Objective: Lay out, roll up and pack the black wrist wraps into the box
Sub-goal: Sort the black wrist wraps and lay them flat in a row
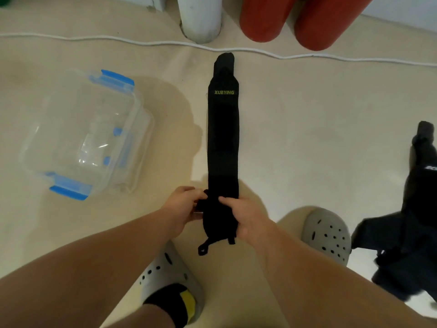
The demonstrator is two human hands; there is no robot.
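while black wrist wrap [223,129] lies stretched flat on floor [307,138], left hand [182,209] and right hand [243,216] pinch its near end; clear box [82,136] sits open at left.

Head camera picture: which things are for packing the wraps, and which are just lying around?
For the job: long black fabric wrist wrap, gripped by left hand and right hand; clear plastic box with blue clips; crumpled black fabric wrap.
Lying about: white cord; red cylinders; white post.
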